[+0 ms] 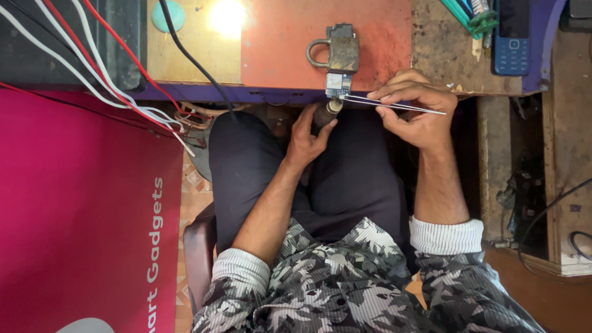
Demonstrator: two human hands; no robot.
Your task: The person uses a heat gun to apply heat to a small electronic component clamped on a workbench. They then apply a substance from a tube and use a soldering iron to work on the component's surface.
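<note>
— What did the left hand (306, 137) have hold of?

— A brown cylindrical tool handle with a metal nozzle (325, 113). The fingers were wrapped around it from below, the thumb lying along its side, and the nozzle tip pointed up at a small blue-and-silver circuit board (338, 83) at the near edge of the worn orange-red work mat (277, 43). Whether the tip actually touched the board I could not tell.

— And the right hand (415, 111)?

— It pinched a pair of thin silver metal tweezers (388, 103) between thumb and forefinger. The tweezers lay nearly flat, their points reaching left to the lower edge of the board. The points looked pressed close together, but anything between them was too small to make out.

— Where did the board sit?

— Clamped at the desk's front edge, just under an old grey-brown metal padlock (336, 50) that rested on the mat right behind it.

— What else was around?

— A thick black cable (191, 58) and a bundle of red and white wires (92, 55) ran across the left side. A blue keypad phone (511, 37) lay far right on the desk, well apart from both hands. A large magenta panel (80, 209) filled the left.
</note>
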